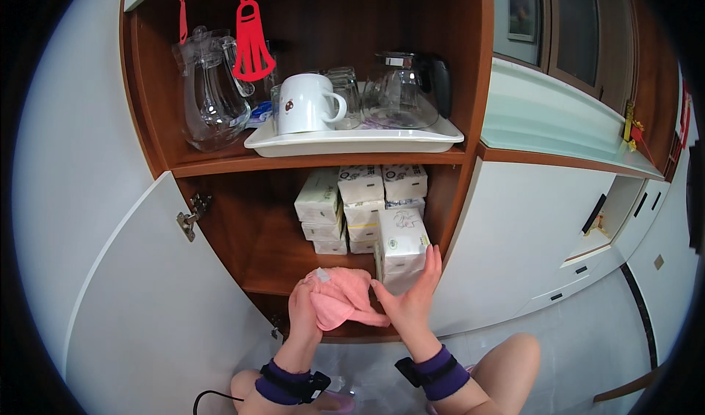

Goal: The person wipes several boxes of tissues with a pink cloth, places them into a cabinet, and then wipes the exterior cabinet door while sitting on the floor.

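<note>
My left hand (pixel 303 310) holds a bunched pink cloth (pixel 344 299) in front of the cabinet's lower compartment. Thumb and fingers spread, my right hand (pixel 410 299) is at the front stack of tissue packs (pixel 403 236), with the fingertips at its right side and the thumb near its lower left. Whether it grips the stack I cannot tell. Behind and to the left stand further stacks of tissue packs (pixel 319 200), several in all, on the wooden shelf (pixel 275 261). A corner of the cloth hangs beside my right thumb.
An open white cabinet door (pixel 160 294) stands at the left. On the shelf above are a glass pitcher (pixel 212 106) and a white tray (pixel 358 144) bearing a white mug (pixel 305 106), glasses and a glass pot (pixel 405 95). A red tassel ornament (pixel 252 40) hangs in front.
</note>
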`<state>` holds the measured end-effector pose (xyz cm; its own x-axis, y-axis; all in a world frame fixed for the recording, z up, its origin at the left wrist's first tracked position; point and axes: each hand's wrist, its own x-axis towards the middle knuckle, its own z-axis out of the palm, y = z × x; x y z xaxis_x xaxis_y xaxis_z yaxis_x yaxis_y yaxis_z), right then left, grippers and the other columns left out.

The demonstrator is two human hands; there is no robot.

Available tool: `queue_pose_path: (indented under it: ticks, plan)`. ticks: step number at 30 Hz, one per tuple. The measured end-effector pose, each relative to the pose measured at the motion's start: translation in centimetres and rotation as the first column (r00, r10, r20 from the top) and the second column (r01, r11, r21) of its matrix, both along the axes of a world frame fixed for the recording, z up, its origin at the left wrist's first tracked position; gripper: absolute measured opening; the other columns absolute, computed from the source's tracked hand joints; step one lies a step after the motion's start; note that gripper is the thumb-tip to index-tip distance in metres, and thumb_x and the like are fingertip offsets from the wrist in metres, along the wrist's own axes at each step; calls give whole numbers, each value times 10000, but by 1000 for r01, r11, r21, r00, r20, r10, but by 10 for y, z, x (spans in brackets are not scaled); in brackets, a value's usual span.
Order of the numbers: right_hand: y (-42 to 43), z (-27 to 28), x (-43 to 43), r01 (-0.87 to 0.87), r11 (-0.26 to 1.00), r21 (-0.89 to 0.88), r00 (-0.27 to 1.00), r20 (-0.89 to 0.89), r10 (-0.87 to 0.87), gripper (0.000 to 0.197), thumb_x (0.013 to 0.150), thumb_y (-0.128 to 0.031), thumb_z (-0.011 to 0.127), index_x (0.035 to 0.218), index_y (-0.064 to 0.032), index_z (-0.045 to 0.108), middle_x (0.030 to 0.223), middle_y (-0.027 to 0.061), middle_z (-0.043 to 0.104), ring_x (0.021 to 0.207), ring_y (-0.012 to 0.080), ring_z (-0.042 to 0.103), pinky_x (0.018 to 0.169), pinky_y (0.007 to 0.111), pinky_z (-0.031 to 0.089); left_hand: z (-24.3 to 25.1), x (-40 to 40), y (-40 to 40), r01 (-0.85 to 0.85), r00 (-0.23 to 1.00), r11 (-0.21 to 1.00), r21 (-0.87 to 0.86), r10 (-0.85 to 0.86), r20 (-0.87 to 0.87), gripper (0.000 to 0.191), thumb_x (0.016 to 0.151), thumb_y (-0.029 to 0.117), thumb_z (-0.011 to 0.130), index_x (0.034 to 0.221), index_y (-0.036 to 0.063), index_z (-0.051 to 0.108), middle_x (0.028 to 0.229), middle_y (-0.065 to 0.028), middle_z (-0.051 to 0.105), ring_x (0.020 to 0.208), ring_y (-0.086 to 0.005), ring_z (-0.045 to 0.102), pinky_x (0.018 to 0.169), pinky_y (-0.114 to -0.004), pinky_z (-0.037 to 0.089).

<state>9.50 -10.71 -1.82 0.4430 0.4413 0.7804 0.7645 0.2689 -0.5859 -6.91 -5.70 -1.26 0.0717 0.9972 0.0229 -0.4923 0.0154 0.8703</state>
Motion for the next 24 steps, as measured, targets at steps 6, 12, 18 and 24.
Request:
queue_pose_path:
  ticks: [6,12,18,24]
  plan:
    - [20,3,-4,99,995,-22,994,-41,-99,998,584,-239,812,1340,31,218,1316,258,295,1196,413,321,994,459,297,-7,-4,-2,132,963,978,-158,-89,256,315,894,234,369,1095,25,492,1060,-111,558,995,-215,564,842,-341,471]
    - [20,-1,1,84,996,-18,993,-84,-85,996,586,-131,767,1361,31,163,1276,209,323,1193,339,353,1006,404,300,8,-4,-15,-40,971,999,-14,42,234,278,916,216,343,1100,44,462,1089,-103,529,1031,-193,533,878,-337,447]
    - [-26,-16,-1,-422,882,209,898,-39,438,1019,531,-167,780,1342,-10,185,1260,177,344,1169,302,392,981,407,331,43,3,-64,-200,979,839,506,197,60,177,916,226,414,991,77,473,1093,-130,521,1037,-223,510,918,-369,393]
    - [-63,-8,1,-730,667,147,606,-311,732,984,531,-182,790,1322,0,233,1239,145,381,1155,245,425,976,379,348,43,9,-57,428,672,450,784,422,-609,492,716,364,666,1086,67,536,1258,-183,472,1198,-423,402,1000,-551,259]
